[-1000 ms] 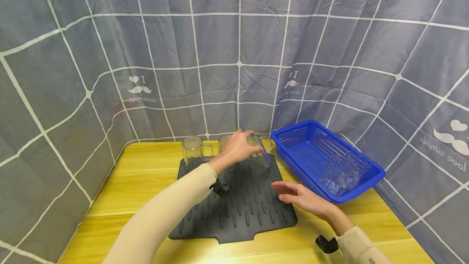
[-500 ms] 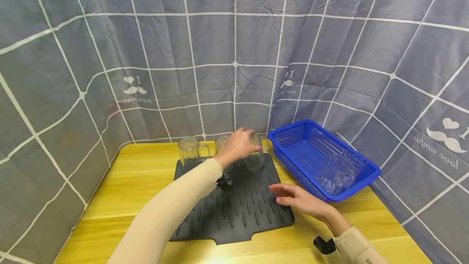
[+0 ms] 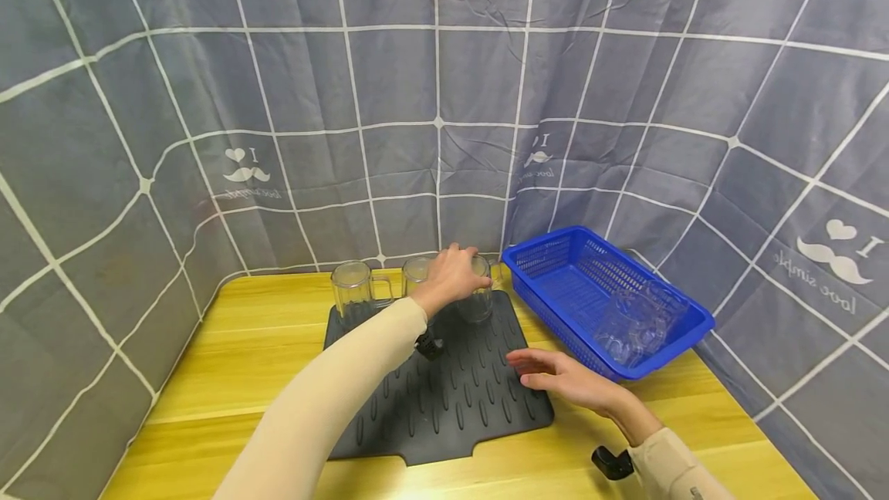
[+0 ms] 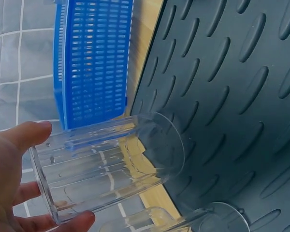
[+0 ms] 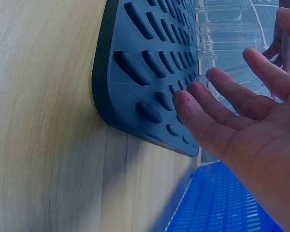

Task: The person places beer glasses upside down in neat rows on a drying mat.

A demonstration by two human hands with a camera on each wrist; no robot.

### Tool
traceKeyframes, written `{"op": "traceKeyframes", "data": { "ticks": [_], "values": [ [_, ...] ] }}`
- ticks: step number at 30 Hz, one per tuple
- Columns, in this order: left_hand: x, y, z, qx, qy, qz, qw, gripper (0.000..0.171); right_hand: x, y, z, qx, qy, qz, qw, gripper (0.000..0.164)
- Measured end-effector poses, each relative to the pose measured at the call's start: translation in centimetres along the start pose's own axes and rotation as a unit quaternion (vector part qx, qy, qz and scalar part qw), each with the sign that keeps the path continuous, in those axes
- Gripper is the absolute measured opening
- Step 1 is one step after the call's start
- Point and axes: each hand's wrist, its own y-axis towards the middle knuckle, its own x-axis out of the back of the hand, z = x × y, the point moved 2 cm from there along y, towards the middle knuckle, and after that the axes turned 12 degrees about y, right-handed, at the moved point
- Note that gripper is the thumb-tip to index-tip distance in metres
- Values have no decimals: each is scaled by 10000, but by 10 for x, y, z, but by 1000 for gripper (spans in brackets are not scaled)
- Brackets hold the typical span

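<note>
In the head view my left hand reaches to the back of the black ridged mat. It holds a clear glass mug by its upper end. The left wrist view shows thumb and fingers on opposite sides of that end of the mug, its far end at the mat. To the left stand two more glass mugs, one at the mat's back left and one partly behind my left hand. My right hand hovers by the mat's right edge, fingers loosely bent, with nothing in it.
A blue plastic basket stands right of the mat, with clear glassware at its near end. The wooden table is enclosed by a grey checked curtain at the back and sides.
The mug in my left hand was tilted a second ago and now stands upright on the mat. My right hand has barely moved. The head view has shifted slightly.
</note>
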Motion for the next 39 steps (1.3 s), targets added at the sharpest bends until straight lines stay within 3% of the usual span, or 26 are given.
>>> {"op": "traceKeyframes", "data": {
  "ticks": [22, 39],
  "values": [
    [-4, 6, -8, 185, 298, 253, 9991, 75, -3, -2, -1, -11, -28, -24, 10000, 55],
    [-13, 11, -16, 139, 386, 321, 9986, 78, -2, -4, -4, -29, 3, -73, 10000, 51]
  ]
}}
